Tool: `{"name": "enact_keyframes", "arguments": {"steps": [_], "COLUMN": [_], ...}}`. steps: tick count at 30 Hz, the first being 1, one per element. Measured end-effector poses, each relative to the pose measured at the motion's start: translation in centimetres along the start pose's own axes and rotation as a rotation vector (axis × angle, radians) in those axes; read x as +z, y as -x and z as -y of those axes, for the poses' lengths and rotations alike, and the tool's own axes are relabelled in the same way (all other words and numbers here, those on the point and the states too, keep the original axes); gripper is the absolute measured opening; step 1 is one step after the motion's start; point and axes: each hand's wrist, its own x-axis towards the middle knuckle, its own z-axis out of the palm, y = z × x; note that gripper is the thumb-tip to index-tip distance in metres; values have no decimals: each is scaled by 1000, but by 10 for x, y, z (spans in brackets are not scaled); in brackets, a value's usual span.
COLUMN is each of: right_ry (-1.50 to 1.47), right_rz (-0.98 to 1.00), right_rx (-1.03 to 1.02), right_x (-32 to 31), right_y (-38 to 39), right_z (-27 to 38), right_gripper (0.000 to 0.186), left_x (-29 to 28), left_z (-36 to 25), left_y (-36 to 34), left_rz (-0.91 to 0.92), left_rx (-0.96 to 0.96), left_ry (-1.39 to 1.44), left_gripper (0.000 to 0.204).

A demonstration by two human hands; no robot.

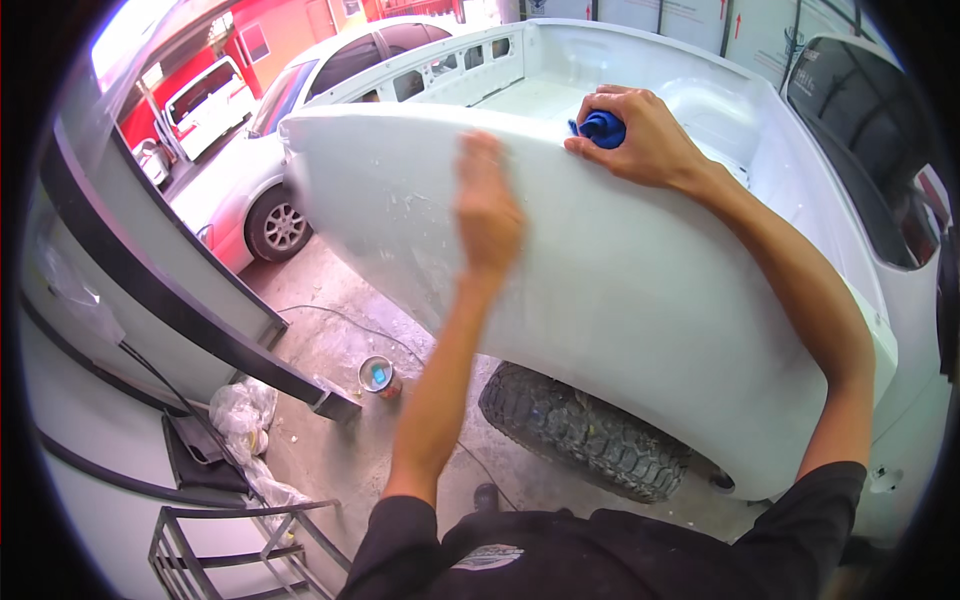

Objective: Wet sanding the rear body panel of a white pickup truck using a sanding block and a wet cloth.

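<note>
Cloth [603,130], blue and bunched, is clamped in the right hand [652,138] at the truck side's [625,270] top edge; I see the left hand [488,215] (blurred, fingers outstretched) apart from it, over the white panel.

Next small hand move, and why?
Probably slide the left grip slightly left across the white panel: pale streaks show just beside it. I'd leave the right grip on the top edge, where it holds the blue wad. The left grip is blurred, so its contact is unclear.
</note>
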Motion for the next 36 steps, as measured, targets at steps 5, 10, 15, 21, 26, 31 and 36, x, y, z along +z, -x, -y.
{"name": "enact_keyframes", "arguments": {"steps": [5,10,15,21,26,31,36], "right_ry": [36,137,191,226,304,340,241], "right_rz": [-23,-40,17,-33,-15,87,186], "right_rx": [-85,-192,-161,-157,-58,79,150], "right_x": [-4,44,81,88,25,-16,-28], "right_y": [-7,-55,-117,-120,-74,-4,4], "right_z": [29,29,71,48,36,4,20], "right_gripper": [18,12,16,15,20,22,32], "left_x": [-32,17,-19,15,-20,14,-16], "left_z": [43,3,76,-6,90,-11,64], "left_y": [-34,3,-24,12,-47,11,-22], "left_rz": [69,-149,-64,-2,-32,-22,-113], "left_rx": [-368,8,-240,-33,-193,79,-160], "left_ry": [53,70,81,85,-146,156,59], "left_gripper": [45,38,31,43,41,44,42]}}
